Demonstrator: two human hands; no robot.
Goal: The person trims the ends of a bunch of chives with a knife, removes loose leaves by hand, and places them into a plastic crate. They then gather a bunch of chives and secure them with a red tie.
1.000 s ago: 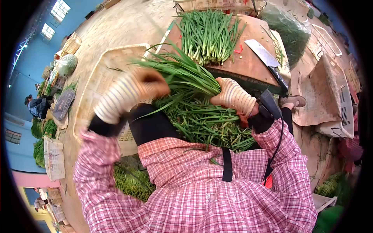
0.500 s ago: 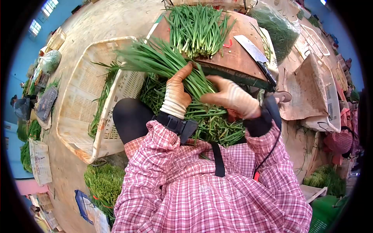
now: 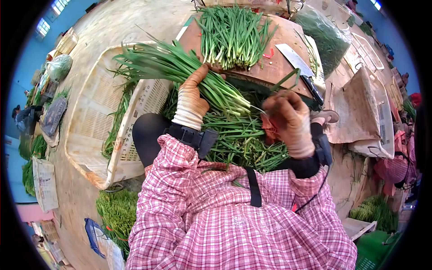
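Leaves (image 3: 146, 60) of the green bundle (image 3: 182, 72) were spread leftmost; the bundle was grasped in the left hand (image 3: 192, 94); its pale stem ends (image 3: 238, 105) were directed toward the right hand (image 3: 290, 117), fingers curled, blurred; whether anything was pinched could not be told.

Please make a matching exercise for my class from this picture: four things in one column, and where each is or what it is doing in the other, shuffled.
Column one
1. Knife
2. Left hand
3. Plastic bag
4. Crate with numbers on its side

Column two
A. Beside the person's left knee
B. Lying on the brown tabletop
C. Gripping a bunch of green stalks
D. See-through, to the right of the brown tabletop

Right pairs: 1-B, 2-C, 3-D, 4-A
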